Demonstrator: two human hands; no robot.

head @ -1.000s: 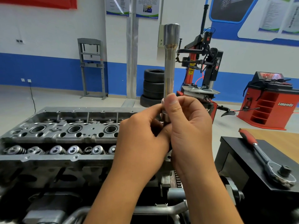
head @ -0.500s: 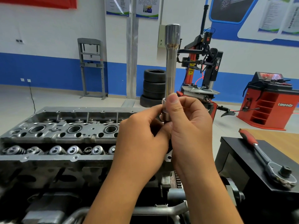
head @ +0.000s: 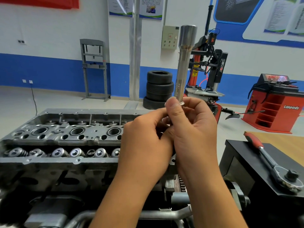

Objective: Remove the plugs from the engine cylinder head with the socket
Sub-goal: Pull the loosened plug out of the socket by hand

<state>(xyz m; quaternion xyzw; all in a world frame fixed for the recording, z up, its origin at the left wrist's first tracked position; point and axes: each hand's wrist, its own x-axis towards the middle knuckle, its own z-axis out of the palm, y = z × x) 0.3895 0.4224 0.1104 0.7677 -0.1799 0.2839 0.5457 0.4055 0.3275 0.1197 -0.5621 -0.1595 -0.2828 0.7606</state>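
Two hands are holding a long socket (head: 183,63) upright above the right end of the engine cylinder head (head: 65,137): the right hand (head: 192,129) is curling round its lower end, thumb pressing the shaft, while the left hand (head: 144,142) is pinching at its base. A ratchet (head: 271,163) is lying on the black bench (head: 246,163) to the right.

We see the socket (head: 183,63), a long, slim tube of polished steel with a wider flared end at the top, standing nearly upright out of the hands, its lower end hidden among the fingers. The engine cylinder head (head: 65,139), grey cast metal with three round plug wells in a row and a line of valve springs along its near side, lies to the left of and behind the hands.
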